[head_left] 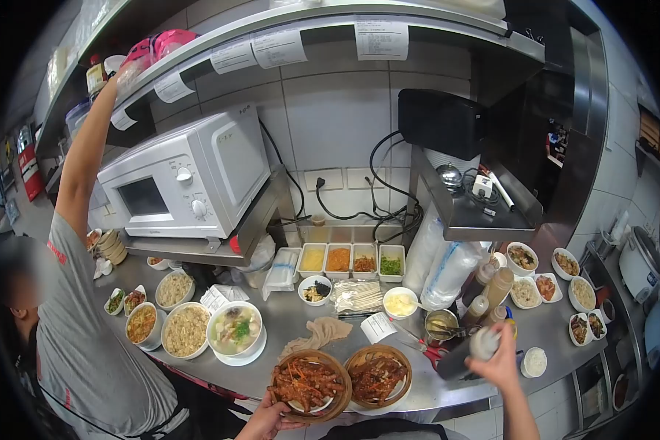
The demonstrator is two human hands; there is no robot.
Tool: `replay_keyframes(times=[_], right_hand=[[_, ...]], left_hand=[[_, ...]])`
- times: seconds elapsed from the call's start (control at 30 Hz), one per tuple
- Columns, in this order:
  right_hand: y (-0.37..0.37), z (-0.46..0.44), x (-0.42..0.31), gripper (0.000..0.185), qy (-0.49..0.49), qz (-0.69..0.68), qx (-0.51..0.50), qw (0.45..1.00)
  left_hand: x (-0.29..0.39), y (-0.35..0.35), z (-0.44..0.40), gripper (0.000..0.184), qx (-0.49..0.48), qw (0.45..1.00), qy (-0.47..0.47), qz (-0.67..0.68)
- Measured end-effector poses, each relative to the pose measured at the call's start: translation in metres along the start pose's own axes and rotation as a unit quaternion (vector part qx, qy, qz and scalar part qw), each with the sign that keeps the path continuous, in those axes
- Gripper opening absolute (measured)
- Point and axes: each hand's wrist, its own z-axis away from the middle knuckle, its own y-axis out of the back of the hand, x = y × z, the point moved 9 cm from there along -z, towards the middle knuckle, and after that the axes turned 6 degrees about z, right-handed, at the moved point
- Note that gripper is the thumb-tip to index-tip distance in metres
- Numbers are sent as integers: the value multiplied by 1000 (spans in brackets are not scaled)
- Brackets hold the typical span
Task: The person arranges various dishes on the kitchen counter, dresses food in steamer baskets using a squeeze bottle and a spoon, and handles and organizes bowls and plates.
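My left hand [270, 416] is at the bottom centre, its fingers closed on the rim of a round steamer basket [336, 408] of glazed brown food. A second basket [409, 387] of similar food touches it on the right. Farther right, my right hand [500, 359] grips a dark bottle [458, 361] with a pale top, tilted over the counter. Red-handled scissors [434, 353] and a metal container [441, 325] are near the bottle. A small white cup [534, 362] stands right of my right hand. A crumpled brown cloth [319, 336] lies behind the first basket.
At the left, a co-worker [106, 323] reaches up to the shelf [301, 22]. Soup [235, 330] and rice bowls [186, 331] stand on the left counter. Sauce bottles [500, 284] and several small dishes are at the right. A microwave [187, 176] sits on a raised stand.
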Motion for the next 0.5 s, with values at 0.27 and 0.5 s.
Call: replay_keyframes(times=[0.27, 0.5], right_hand=[[-60, 74, 17, 61, 49, 90, -59, 993], [-73, 98, 65, 79, 21, -29, 67, 997]], left_hand=[[20, -30, -4, 75, -16, 1000, 13, -17], [25, -43, 1, 72, -39, 999, 17, -19]])
